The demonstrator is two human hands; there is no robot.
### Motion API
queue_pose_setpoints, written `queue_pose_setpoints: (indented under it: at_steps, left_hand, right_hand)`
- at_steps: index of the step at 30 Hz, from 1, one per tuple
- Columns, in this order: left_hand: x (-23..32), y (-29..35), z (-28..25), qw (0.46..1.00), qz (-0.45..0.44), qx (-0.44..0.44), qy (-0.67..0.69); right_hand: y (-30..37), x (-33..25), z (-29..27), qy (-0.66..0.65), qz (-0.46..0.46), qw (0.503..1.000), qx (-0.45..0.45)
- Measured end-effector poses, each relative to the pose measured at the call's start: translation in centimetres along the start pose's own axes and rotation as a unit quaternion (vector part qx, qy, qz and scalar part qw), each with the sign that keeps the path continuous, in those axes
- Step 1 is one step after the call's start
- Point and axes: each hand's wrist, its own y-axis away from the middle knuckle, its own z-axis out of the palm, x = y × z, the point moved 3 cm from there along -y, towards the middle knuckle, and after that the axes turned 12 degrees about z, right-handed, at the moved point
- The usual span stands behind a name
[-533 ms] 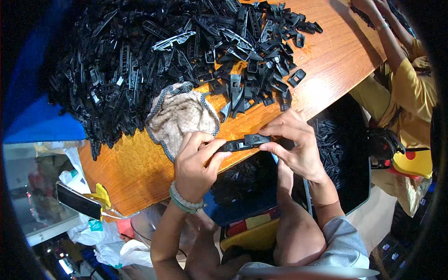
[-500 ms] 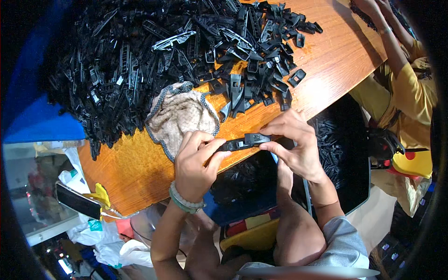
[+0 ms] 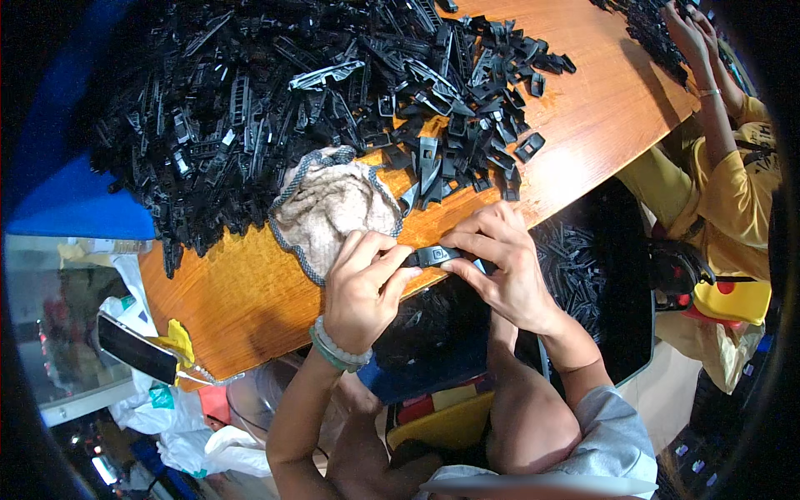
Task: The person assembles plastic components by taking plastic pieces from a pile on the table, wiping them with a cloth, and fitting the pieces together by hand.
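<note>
Little has shifted since half a second ago: both hands stay at the near edge of the orange wooden counter (image 3: 583, 125), and the short black plastic clip part (image 3: 433, 255) between them sits much as it did, perhaps drawn a touch closer between the fingertips.

That clip part is the landmark. It lies level, just off the counter's near edge, above a dark bin of black pieces (image 3: 575, 267) below it. The left hand (image 3: 362, 292) closes on its left end, fingers (image 3: 385, 260) curled and pressed together around the tip, a pale beaded bracelet (image 3: 337, 348) on the wrist. The right hand (image 3: 504, 267) pinches its right end, fingers (image 3: 467, 243) bent over the top and the thumb tucked beneath.

Just to the left of the clip part, touching the left hand's knuckles, lies a crumpled beige cloth with a grey braided edge (image 3: 333, 208). Beyond the clip part, spread over most of the counter, is a large heap of black plastic parts (image 3: 275, 92), its nearest loose pieces just beside the right hand's fingertips. Far to the right of the clip part, another person in a yellow sleeve (image 3: 737, 187) reaches a hand (image 3: 687, 29) onto the counter's far corner.
</note>
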Motion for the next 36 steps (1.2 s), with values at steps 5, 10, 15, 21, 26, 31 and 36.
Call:
queue_pose_setpoints:
  at_steps: [5,10,15,21,26,31,36]
  left_hand:
    - [-0.6,-0.8,-3.7,0.988,-0.071,0.001,0.138]
    - [-2.5,-4.1,-5.0,0.998,-0.026,0.046,0.023]
    - [-4.6,-7.3,-3.8,0.989,-0.003,0.107,-0.104]
    - [-5.8,-10.6,-3.5,0.947,0.067,0.145,-0.279]
    - [-7.2,-13.1,-5.0,0.903,0.073,0.094,-0.413]
    - [-5.0,-11.8,-6.6,0.917,0.081,0.105,-0.377]
    - [-1.8,-6.0,-6.5,0.974,-0.035,0.072,-0.212]
  right_hand:
    - [1.8,-0.3,0.1,-0.1,-0.034,0.99,-0.099]
    - [-0.7,-0.6,-0.1,-0.05,-0.126,0.991,0.003]
    - [-3.3,-1.3,0.4,0.15,-0.071,0.981,0.101]
    - [-2.0,-0.1,0.8,0.146,-0.082,0.983,0.074]
    - [-1.8,0.0,0.2,0.134,-0.052,0.982,0.119]
    - [-1.2,-0.5,-0.9,0.108,-0.033,0.988,0.101]
    - [-0.5,0.4,-1.2,0.042,-0.052,0.995,0.072]
